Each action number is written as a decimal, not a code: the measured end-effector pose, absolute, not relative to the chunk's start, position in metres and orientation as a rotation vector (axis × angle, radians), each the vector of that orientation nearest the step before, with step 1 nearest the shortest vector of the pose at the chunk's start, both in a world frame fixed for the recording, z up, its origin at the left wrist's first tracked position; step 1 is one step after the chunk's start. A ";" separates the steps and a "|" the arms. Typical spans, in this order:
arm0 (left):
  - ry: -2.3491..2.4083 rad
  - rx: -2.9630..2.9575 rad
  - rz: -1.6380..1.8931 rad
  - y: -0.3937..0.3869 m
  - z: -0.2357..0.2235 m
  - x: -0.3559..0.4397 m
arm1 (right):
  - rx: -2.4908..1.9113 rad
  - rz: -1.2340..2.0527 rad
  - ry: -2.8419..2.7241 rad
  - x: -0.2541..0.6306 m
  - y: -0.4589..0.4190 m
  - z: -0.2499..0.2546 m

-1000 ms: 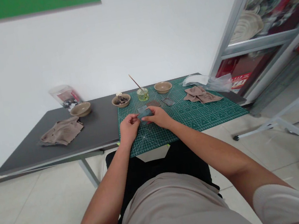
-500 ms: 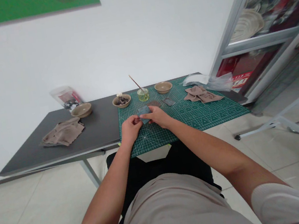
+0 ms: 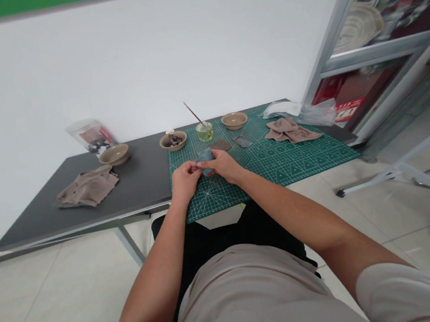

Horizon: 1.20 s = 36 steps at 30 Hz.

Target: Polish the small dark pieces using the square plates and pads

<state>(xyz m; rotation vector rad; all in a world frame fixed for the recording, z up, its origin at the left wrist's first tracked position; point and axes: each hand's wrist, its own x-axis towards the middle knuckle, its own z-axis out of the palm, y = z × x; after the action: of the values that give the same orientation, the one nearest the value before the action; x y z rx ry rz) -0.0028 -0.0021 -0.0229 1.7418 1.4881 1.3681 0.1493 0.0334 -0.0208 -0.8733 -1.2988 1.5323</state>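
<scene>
My right hand (image 3: pixel 226 165) grips a small flat blue-grey piece (image 3: pixel 205 156), which looks like a folded sheet, above the green cutting mat (image 3: pixel 281 164). My left hand (image 3: pixel 185 180) is closed in a pinch against the piece's left side. Anything between its fingertips is too small to make out. Just beyond my hands lie a brown flat piece (image 3: pixel 221 145) and a grey flat piece (image 3: pixel 242 141). A glass jar (image 3: pixel 205 132) of yellowish liquid stands behind, with a thin brush-like stick (image 3: pixel 193 113) leaning in it.
A bowl of dark pieces (image 3: pixel 174 141) and another bowl (image 3: pixel 234 121) flank the jar. Crumpled brown cloths lie right (image 3: pixel 292 131) and left (image 3: pixel 88 188). At the left back are a third bowl (image 3: pixel 114 155) and a clear container (image 3: pixel 88 135). A plastic bag (image 3: pixel 305 111) rests back right.
The view has shifted slightly. The blue-grey piece has turned a little in my right hand, with its fingers now lying further across it. My left hand stays pinched beside it.
</scene>
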 end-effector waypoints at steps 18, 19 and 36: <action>1.501 1.619 1.350 -0.010 -0.020 0.001 | -0.712 1.549 -1.251 0.155 0.033 -0.025; 1.492 1.615 1.345 -0.009 -0.020 0.001 | -0.703 1.544 -1.258 0.155 0.034 -0.026; 1.422 1.579 1.321 -0.005 -0.022 -0.001 | -0.763 1.380 -1.372 0.154 0.034 -0.031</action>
<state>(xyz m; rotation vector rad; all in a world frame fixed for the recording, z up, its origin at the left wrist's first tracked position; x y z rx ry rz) -0.0013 -0.0045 -0.0223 1.5792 1.4225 1.3211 0.1538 0.0342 -0.0312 -0.7629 -1.3719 1.3796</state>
